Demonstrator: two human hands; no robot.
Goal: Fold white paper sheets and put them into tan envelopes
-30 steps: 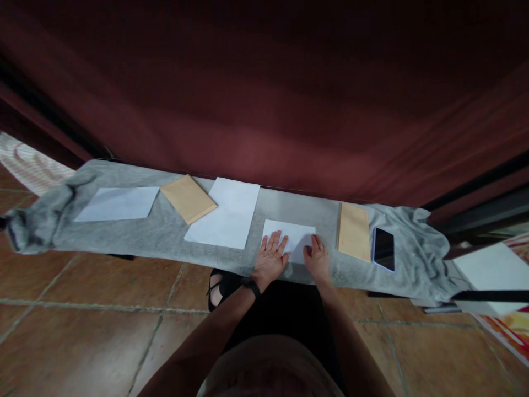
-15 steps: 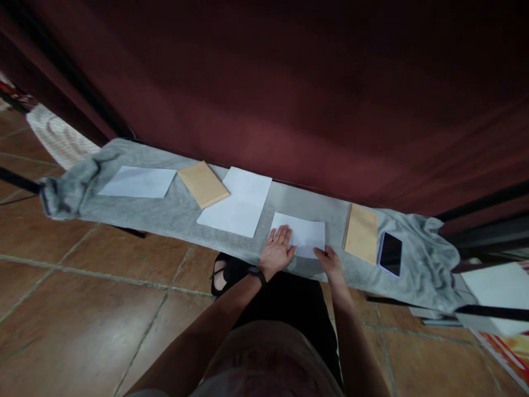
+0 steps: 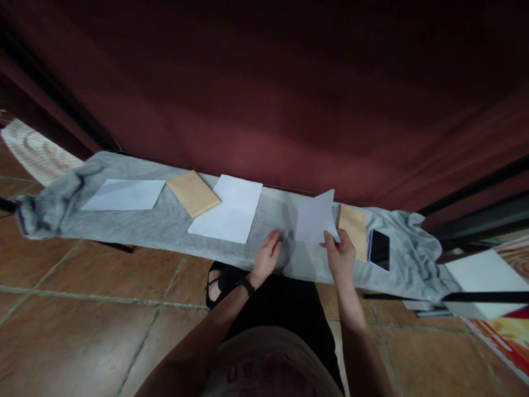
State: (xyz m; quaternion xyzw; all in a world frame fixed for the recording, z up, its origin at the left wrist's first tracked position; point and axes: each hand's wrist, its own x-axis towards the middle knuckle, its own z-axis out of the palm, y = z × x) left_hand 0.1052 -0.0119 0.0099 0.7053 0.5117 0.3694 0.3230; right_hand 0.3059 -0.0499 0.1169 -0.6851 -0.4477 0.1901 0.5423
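Note:
My right hand (image 3: 341, 255) pinches the lower right corner of a folded white sheet (image 3: 314, 220) and holds it raised above the grey cloth (image 3: 165, 234). My left hand (image 3: 268, 256) rests on the cloth just left of the sheet, fingers loosely curled and holding nothing. A brown envelope (image 3: 354, 227) lies right behind the raised sheet, next to a dark phone (image 3: 379, 249).
Further left on the cloth lie a larger white sheet (image 3: 228, 209), a second brown envelope (image 3: 192, 192) and another white sheet (image 3: 123, 194). A dark red curtain (image 3: 264, 99) hangs behind. A white board (image 3: 483, 278) sits at right over the tiled floor (image 3: 82, 320).
The folded white sheet lay flat under both hands; my right hand has lifted it off the cloth and moved it right. My left hand has slid off it.

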